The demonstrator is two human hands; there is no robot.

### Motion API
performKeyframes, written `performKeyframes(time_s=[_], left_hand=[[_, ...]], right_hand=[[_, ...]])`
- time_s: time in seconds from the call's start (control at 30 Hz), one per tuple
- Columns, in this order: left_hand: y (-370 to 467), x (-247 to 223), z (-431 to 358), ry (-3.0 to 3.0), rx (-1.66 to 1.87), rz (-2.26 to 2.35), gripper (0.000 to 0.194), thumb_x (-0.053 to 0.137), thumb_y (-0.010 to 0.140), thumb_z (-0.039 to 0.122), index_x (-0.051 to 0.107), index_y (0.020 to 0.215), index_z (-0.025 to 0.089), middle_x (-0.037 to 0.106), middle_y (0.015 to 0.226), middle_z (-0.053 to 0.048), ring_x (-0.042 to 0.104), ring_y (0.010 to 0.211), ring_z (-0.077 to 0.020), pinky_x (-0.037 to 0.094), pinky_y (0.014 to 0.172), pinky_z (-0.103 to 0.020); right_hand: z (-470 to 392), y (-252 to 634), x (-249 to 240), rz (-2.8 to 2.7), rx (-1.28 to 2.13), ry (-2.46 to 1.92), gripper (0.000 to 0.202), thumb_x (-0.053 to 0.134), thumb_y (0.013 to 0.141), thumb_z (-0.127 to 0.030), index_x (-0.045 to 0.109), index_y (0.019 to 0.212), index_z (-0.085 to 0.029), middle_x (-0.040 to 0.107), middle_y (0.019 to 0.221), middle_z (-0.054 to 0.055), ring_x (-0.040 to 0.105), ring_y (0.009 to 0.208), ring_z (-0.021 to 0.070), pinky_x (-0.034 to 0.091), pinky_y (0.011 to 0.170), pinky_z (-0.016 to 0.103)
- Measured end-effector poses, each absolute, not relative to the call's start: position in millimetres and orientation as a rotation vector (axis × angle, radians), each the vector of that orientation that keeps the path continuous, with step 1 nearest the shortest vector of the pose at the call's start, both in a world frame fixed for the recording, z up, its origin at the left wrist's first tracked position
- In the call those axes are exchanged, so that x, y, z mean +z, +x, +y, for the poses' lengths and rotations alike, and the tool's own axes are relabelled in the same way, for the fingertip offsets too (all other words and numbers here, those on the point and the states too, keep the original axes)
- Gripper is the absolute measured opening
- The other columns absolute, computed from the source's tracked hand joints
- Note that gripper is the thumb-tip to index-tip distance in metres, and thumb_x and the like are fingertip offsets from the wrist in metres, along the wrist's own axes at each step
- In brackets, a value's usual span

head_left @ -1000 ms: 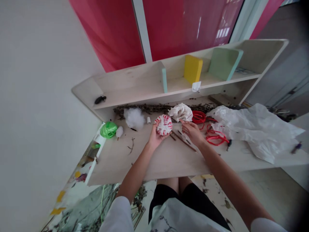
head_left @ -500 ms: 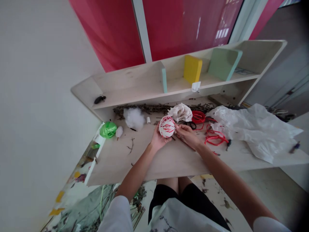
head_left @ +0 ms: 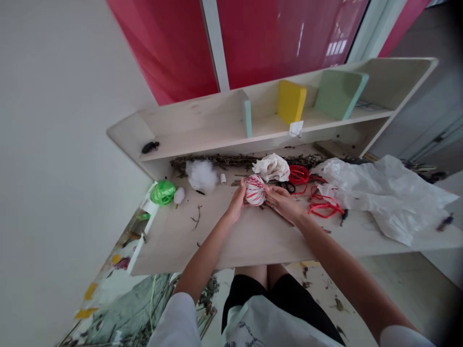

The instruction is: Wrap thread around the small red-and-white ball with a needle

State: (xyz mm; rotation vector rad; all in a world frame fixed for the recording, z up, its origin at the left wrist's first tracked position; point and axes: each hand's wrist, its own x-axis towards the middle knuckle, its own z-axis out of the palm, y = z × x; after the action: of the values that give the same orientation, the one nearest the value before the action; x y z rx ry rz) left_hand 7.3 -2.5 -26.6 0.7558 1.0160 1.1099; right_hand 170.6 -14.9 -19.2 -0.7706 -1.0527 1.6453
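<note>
A round ball with white and red strands is between my two hands above the desk. My left hand wraps round its left side, with the palm and fingers against it. The fingers of my right hand pinch at the ball's right side; whether they hold a strand there is too small to tell. Below my right hand a thin brown stick slants down to the right. Just behind the ball sits crumpled white paper, with black-handled scissors partly hidden beside it.
Red cord and a translucent plastic bag lie on the right. Toward the left are white stuffing, a green roll of ribbon and a small white ball on a stick. A shelf with dividers runs along the back.
The ball has turned in my hands and shifted slightly right. My left hand has moved round to its left side, more upright. The view has shifted a little.
</note>
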Motion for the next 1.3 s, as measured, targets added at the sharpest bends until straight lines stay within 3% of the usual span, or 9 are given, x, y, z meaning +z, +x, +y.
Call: performKeyframes(time_s=[0.13, 0.33, 0.53, 0.73, 0.97, 1.1, 1.3], left_hand=[[12, -27, -4, 0.916, 1.103, 1.044, 0.056, 0.074, 0.064, 0.051, 0.064, 0.11, 0.02, 0.072, 0.095, -0.005, 0.066, 0.075, -0.0161, 0.05, 0.059, -0.022], [9, -16, -3, 0.72, 1.085, 0.962, 0.038, 0.068, 0.071, 0.039, 0.067, 0.102, 0.018, 0.071, 0.093, -0.006, 0.066, 0.075, -0.0179, 0.053, 0.066, -0.028], [3, -12, -4, 0.542, 1.086, 0.819, 0.042, 0.056, 0.079, 0.033, 0.058, 0.119, 0.021, 0.069, 0.106, -0.006, 0.067, 0.083, -0.0196, 0.056, 0.074, -0.036], [-2, -7, -2, 0.449, 1.109, 0.766, 0.04, 0.053, 0.083, 0.041, 0.06, 0.115, 0.019, 0.07, 0.101, -0.008, 0.067, 0.082, -0.019, 0.055, 0.075, -0.035], [-4, -1, -5, 0.335, 1.145, 0.648, 0.036, 0.046, 0.088, 0.042, 0.06, 0.113, 0.022, 0.071, 0.096, -0.004, 0.067, 0.083, -0.0204, 0.054, 0.083, -0.043], [-3, 2, -8, 0.306, 1.139, 0.599, 0.036, 0.044, 0.089, 0.041, 0.058, 0.118, 0.025, 0.071, 0.099, -0.002, 0.067, 0.086, -0.0207, 0.05, 0.09, -0.047], [-5, -1, -7, 0.325, 1.144, 0.579, 0.039, 0.043, 0.09, 0.043, 0.057, 0.122, 0.025, 0.071, 0.101, -0.004, 0.067, 0.087, -0.0205, 0.05, 0.09, -0.044]], right_hand=[[-15, 170, -20, -1.073, 1.676, -0.739, 0.037, 0.075, 0.068, -0.05, 0.054, 0.063, -0.019, 0.037, 0.052, -0.006, 0.032, 0.047, 0.0078, 0.032, 0.049, 0.024], [-9, 180, -14, -0.919, 1.638, -0.756, 0.033, 0.077, 0.065, -0.045, 0.056, 0.069, -0.021, 0.023, 0.049, -0.01, 0.022, 0.044, 0.007, 0.032, 0.049, 0.023], [-7, 185, -12, -0.883, 1.626, -0.768, 0.031, 0.077, 0.066, -0.044, 0.057, 0.075, -0.022, 0.019, 0.049, -0.01, 0.019, 0.045, 0.0078, 0.033, 0.05, 0.023], [-7, 183, -14, -0.869, 1.631, -0.784, 0.035, 0.079, 0.063, -0.043, 0.053, 0.069, -0.021, 0.023, 0.049, -0.01, 0.02, 0.045, 0.0067, 0.032, 0.05, 0.023], [-7, 183, -14, -0.836, 1.625, -0.803, 0.039, 0.081, 0.06, -0.043, 0.049, 0.062, -0.02, 0.026, 0.048, -0.01, 0.022, 0.045, 0.006, 0.029, 0.048, 0.022], [-6, 182, -19, -0.877, 1.601, -0.821, 0.039, 0.08, 0.061, -0.045, 0.05, 0.061, -0.02, 0.034, 0.05, -0.008, 0.026, 0.046, 0.0058, 0.028, 0.048, 0.023], [-3, 178, -32, -1.087, 1.505, -0.908, 0.038, 0.075, 0.066, -0.05, 0.054, 0.062, -0.019, 0.043, 0.056, -0.004, 0.035, 0.052, 0.0079, 0.03, 0.05, 0.024]])
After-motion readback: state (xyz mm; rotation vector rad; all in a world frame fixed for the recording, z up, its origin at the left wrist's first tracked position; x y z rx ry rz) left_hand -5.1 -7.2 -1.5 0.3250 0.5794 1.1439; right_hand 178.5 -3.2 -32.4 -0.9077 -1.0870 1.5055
